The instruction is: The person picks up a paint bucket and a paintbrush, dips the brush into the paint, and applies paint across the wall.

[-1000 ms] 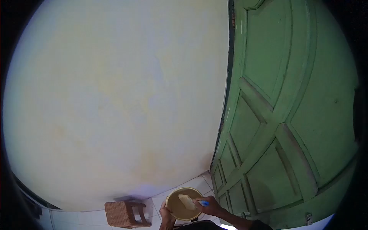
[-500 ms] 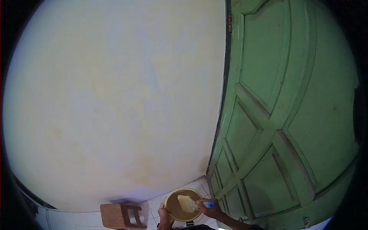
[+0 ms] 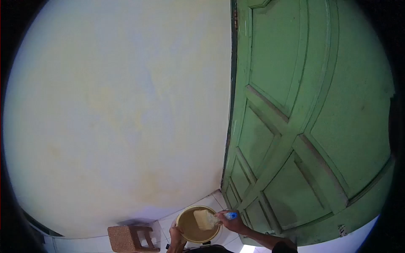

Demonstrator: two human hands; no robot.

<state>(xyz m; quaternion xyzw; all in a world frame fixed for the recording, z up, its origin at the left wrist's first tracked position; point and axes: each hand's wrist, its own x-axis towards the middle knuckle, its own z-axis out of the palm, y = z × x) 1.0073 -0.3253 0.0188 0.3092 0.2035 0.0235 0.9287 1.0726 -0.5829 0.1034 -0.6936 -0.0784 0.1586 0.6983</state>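
At lower centre, the left hand [image 3: 176, 235] is holding a bucket [image 3: 184, 212]; the right hand [image 3: 233, 222] is gripping a brush [image 3: 204, 220] over it, seemingly dipping, probably needing the bucket steady next.

This looks like a room in a home, seen at a corner where a plain, pale wall [image 3: 122, 105] with yellowish stains meets a green panelled door [image 3: 280, 46]. Underfoot is a light tiled floor [image 3: 166, 221] with visible joints, and near the foot of the wall sits a small brown stool [image 3: 122, 239] with a woven-looking surface, a household sort of furnishing.
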